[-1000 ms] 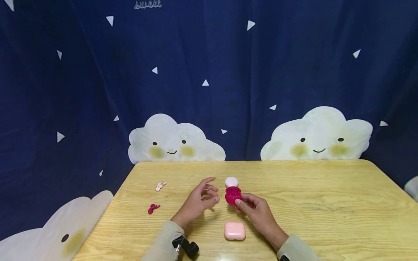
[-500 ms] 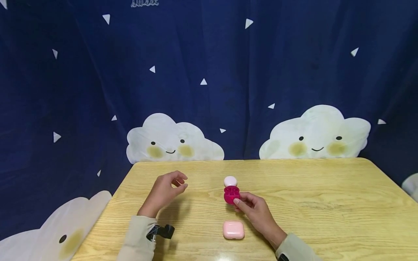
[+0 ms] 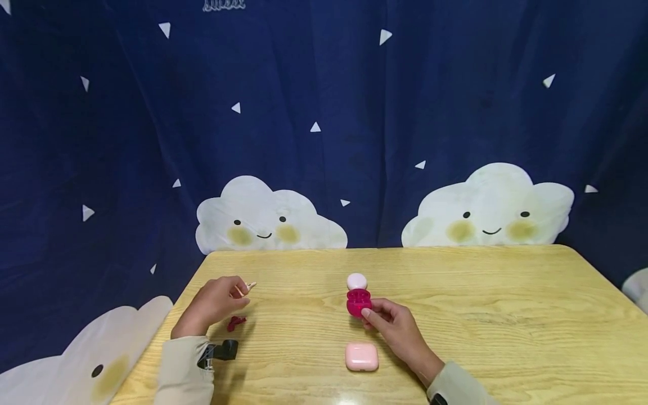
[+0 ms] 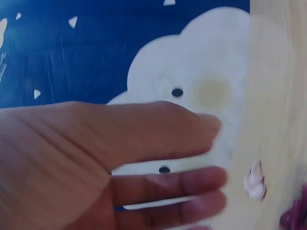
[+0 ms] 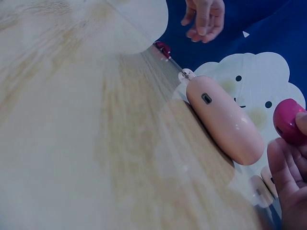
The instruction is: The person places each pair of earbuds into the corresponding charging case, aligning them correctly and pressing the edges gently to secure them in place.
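My right hand [image 3: 399,332] pinches a magenta earbud case [image 3: 356,307] between thumb and fingers. Its lid is raised. At the table's left, my left hand [image 3: 214,302] hovers by a pair of pale pink earbuds [image 3: 250,287], partly covering them in the head view. The left wrist view shows its fingers [image 4: 168,188] loosely extended, with a gap to the pale earbuds [image 4: 255,182]. A pair of magenta earbuds [image 3: 235,323] lies nearer me, below the left hand.
A glossy pink earbud case [image 3: 361,357], lid down, lies in front of the magenta case. Behind that stands a round whitish-pink case [image 3: 356,280]. The wooden table [image 3: 481,315] ends at a dark blue curtain [image 3: 354,112] printed with clouds.
My left hand has moved left, away from the magenta case and over to the pale pink earbuds. My right hand still holds the case in place.
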`<state>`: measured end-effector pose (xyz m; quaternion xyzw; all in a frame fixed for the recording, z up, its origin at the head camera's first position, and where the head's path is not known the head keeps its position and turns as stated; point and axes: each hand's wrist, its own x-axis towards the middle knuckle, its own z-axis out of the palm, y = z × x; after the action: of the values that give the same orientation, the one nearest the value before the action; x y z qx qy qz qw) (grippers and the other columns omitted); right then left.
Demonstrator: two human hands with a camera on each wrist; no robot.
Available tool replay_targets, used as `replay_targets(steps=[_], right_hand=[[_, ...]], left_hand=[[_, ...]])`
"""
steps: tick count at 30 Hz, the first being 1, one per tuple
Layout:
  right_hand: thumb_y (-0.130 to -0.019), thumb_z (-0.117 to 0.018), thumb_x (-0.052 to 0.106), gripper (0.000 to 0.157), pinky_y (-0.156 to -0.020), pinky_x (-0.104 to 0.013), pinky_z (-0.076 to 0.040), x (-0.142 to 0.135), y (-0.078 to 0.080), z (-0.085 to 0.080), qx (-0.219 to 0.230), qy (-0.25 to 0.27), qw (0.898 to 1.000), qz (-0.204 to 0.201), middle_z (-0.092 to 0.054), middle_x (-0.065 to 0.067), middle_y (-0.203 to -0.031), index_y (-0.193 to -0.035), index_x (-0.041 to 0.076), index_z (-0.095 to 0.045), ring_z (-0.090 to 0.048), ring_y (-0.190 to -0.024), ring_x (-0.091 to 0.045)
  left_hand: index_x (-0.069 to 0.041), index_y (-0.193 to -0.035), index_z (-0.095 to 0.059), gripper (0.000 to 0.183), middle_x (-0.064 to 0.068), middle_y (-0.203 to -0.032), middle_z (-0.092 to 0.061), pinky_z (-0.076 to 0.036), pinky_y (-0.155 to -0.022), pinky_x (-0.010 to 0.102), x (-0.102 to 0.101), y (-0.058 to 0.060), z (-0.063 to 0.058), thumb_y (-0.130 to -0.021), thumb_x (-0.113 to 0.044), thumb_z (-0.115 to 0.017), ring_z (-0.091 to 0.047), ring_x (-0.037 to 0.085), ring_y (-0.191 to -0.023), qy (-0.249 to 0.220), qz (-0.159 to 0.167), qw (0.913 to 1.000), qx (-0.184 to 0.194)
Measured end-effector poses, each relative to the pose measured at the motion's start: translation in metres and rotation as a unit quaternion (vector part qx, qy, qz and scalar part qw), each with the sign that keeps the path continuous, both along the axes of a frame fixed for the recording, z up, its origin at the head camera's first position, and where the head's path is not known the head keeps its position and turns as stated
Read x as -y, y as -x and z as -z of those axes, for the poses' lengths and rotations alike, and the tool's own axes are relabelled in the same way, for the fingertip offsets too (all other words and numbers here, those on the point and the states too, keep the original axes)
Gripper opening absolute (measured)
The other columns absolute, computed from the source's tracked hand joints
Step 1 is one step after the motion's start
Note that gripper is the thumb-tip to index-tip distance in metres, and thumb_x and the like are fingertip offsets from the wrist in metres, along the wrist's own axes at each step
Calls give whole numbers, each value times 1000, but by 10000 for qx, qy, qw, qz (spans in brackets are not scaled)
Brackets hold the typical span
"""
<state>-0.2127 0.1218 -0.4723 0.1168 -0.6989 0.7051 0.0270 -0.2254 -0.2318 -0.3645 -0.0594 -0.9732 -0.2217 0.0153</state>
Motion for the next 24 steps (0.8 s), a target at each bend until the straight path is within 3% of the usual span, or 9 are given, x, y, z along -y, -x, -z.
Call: replay_targets(steps=[14,24], right_hand=[[-82,-66,22,28,-66,-38,-53,-1,0,-1,4,15,10000,-65,-63,-18,-85,-99,0,-63,-62,-73,-31],[-81,-66,23,30,-67,-38,-52,0,-1,-3,65,17,9999,-86,-63,-19,-86,-99,-1,-63,-62,-74,-31]], left_hand=[[-10,-67,-58,14,0,-64,-52,-36,-50,29,22,-9,9,-68,-14,-71,-46,17,-60,499,-366,9930,1011],[-9,-69,-59,15,1,-65,-52,-34,-49,29,24,-8,17,-68,-14,-73,-45,17,-59,415,-363,9902,1281]])
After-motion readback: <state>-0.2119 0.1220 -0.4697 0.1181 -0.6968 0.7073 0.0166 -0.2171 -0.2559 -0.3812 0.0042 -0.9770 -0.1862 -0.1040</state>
